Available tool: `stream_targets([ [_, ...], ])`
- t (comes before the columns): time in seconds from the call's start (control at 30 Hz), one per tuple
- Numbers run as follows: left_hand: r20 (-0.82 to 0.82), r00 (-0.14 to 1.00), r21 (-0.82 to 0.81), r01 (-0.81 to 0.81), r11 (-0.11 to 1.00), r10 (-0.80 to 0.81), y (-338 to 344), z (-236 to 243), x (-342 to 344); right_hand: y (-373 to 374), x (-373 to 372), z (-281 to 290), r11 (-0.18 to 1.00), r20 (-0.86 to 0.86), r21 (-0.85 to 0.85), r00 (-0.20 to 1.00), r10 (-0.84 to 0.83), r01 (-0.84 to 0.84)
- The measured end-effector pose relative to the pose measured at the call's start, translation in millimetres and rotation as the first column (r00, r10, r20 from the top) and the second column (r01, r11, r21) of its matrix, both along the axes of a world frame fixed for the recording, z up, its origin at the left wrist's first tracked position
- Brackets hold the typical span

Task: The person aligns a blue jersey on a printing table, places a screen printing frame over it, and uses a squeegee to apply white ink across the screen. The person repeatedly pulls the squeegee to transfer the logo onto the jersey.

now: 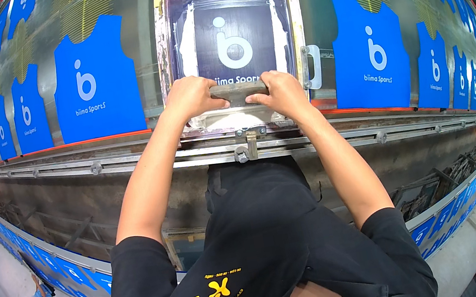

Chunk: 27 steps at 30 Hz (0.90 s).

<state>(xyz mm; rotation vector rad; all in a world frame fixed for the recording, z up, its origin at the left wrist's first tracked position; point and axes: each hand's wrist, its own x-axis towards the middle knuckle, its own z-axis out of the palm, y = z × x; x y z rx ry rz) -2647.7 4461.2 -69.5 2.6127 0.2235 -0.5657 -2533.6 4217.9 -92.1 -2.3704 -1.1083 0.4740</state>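
Observation:
A screen printing frame with a worn, pale rim lies on the long table in front of me. Its dark mesh carries a white logo. Across the near part of the mesh sits a grey squeegee. My left hand grips its left end, thumb on the near face. At the right end my right hand holds it the same way. White ink streaks both sides of the mesh, and more lies just below the squeegee. What is under the frame is hidden.
Blue fabric vest pieces with white logos lie along the table on both sides. A pale handle juts from the frame's right side. A metal rail with a clamp runs along the near edge. Another person is far left.

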Motion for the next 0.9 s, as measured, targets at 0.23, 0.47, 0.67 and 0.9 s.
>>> stream_targets([
  [0.23,-0.339,0.930,-0.228,0.066,0.971,-0.143,14.2,6.5,37.8,-2.9,24.5,9.9,0.987,-0.424,-0.153,0.898,-0.114,0.053],
  [0.47,0.084,0.985,-0.120,0.162,0.979,-0.153,68.9,29.9,124.3,-60.0,110.1,-13.2,0.687,-0.047,0.224,0.712,-0.701,0.691],
  [0.67,0.302,0.940,0.052,0.153,0.987,-0.162,110.0,21.2,187.1,-63.3,105.5,-46.1,0.563,-0.519,0.014,0.487,-0.702,0.826],
  [0.9,0.362,0.932,0.017,0.030,0.999,-0.034,93.8,-7.7,134.6,-33.4,92.3,4.5,0.513,-0.611,-0.028,0.392,-0.688,0.858],
])
